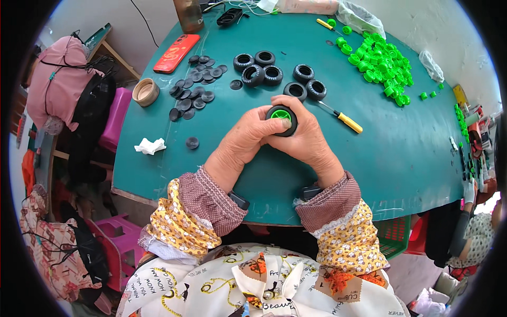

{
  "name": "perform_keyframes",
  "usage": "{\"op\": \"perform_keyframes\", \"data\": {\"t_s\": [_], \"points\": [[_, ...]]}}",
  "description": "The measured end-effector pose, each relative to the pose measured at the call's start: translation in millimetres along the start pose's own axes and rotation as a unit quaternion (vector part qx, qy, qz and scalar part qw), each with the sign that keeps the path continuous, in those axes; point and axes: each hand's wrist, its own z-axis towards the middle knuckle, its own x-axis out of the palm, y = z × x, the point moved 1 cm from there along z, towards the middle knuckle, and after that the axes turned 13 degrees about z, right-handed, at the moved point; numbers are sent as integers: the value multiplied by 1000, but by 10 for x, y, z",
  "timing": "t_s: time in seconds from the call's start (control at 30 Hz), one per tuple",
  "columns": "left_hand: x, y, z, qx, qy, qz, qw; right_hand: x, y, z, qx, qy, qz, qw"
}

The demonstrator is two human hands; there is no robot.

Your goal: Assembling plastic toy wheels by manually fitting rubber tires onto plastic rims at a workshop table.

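Observation:
Both hands meet over the middle of the table around a small black toy wheel (pixel 280 114) with a green hub set inside its tyre. My left hand (pixel 248 134) grips it from the left, a thumb pressed on the green hub. From the right, my right hand (pixel 305 134) wraps its fingers round the tyre. Just beyond them lie several loose black tyres (pixel 273 75). A screwdriver with a yellow handle (pixel 349 122) rests to the right of my right hand. Several flat black discs (pixel 199 103) are scattered to the left.
A heap of green hubs (pixel 388 66) covers the far right of the green table (pixel 174 174). At the left are a red phone (pixel 176 53), a tape roll (pixel 146 92) and a crumpled tissue (pixel 150 146). A brown bottle (pixel 188 16) stands at the back. Other people sit at both sides.

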Motion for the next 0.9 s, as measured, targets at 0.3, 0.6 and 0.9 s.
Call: {"op": "perform_keyframes", "data": {"t_s": [0.3,0.6,0.9], "points": [[-117,-123,-12,-13,45,116,992,4,80,-17,62,10,60,996],[-59,-108,-17,-42,-15,45,998,1,-6,-11,-73,-80,-51,993],[126,-18,-8,-5,-46,-29,999,30,-76,-47,5,-107,-26,994]]}}
